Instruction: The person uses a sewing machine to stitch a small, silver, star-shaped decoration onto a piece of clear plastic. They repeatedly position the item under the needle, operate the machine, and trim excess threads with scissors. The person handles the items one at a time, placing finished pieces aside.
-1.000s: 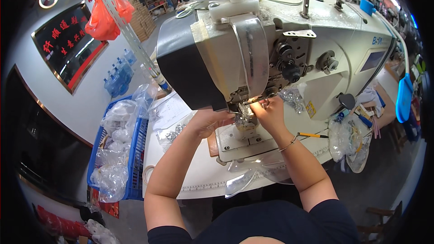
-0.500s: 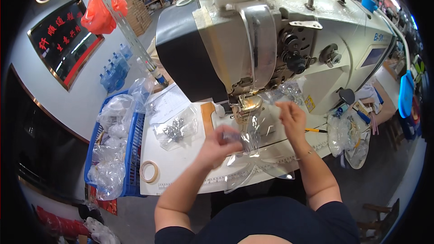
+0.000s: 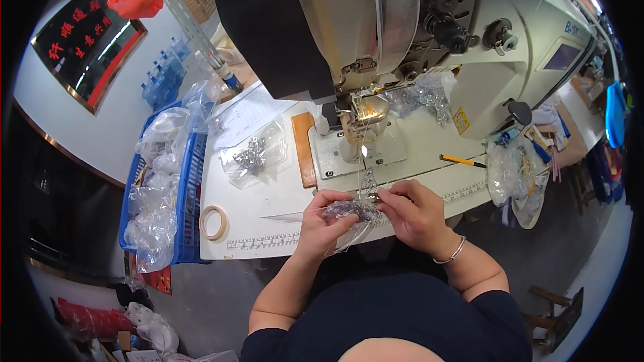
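Close to the table's front edge, my left hand (image 3: 323, 224) pinches a clear plastic piece with glittering silvery trim (image 3: 362, 212) between thumb and fingers. My right hand (image 3: 417, 218) closes on the right end of the same piece; a small metallic glint shows at its fingertips, too small to name. A pointed clear strip (image 3: 280, 217) sticks out to the left of my left hand. Just beyond my hands rises the sewing machine (image 3: 268, 33), its lit needle area (image 3: 369, 108) above a metal plate (image 3: 329, 164). Thread seems to run down from there toward the piece.
Left on the table lie a bag of silvery parts (image 3: 251, 155), a tape roll (image 3: 213, 222) and a brown block (image 3: 304, 151). A blue basket (image 3: 191, 194) of plastic bags stands beside it. To the right are a yellow pencil (image 3: 463, 160) and clear bags (image 3: 513, 184).
Both hands have come together near the table's front edge, with the right lowered from beside the needle area. The clear piece is now gathered between them. The view has tilted down closer.
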Motion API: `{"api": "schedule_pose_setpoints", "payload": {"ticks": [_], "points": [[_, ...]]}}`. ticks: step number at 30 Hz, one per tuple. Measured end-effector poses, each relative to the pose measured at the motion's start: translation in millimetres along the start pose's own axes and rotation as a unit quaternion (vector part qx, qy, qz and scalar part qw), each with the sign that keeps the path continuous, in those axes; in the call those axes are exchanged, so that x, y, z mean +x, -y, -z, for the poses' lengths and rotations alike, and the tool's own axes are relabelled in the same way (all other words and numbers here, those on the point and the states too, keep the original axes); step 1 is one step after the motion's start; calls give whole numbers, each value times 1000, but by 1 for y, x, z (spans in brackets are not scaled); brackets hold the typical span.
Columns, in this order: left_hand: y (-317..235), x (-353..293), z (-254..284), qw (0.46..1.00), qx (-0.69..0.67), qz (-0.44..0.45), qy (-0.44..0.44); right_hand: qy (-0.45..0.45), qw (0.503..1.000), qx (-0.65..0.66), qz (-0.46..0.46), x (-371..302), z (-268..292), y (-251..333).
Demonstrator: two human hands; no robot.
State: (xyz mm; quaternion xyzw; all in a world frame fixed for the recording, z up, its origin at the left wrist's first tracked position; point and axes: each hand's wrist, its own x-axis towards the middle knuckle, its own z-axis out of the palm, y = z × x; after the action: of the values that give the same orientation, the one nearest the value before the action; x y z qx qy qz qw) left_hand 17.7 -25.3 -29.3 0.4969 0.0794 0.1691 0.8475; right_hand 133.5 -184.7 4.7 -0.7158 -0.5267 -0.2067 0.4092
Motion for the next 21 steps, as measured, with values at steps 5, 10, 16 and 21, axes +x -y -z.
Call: {"api": "schedule_pose_setpoints", "payload": {"ticks": [5,10,16,21], "points": [[1,-5,0,1000,-7,-4,-2,4,1000,4,28,1,0,3],[-1,-7,-1,965,210,-156,-22,-108,992,66,-20,3,19,3],[-26,0,10,595,613,-514,82,-209,977,-26,36,-1,64,13],[-27,0,11,498,630,-589,95,10,999,-12,39,5,30,21]]}}
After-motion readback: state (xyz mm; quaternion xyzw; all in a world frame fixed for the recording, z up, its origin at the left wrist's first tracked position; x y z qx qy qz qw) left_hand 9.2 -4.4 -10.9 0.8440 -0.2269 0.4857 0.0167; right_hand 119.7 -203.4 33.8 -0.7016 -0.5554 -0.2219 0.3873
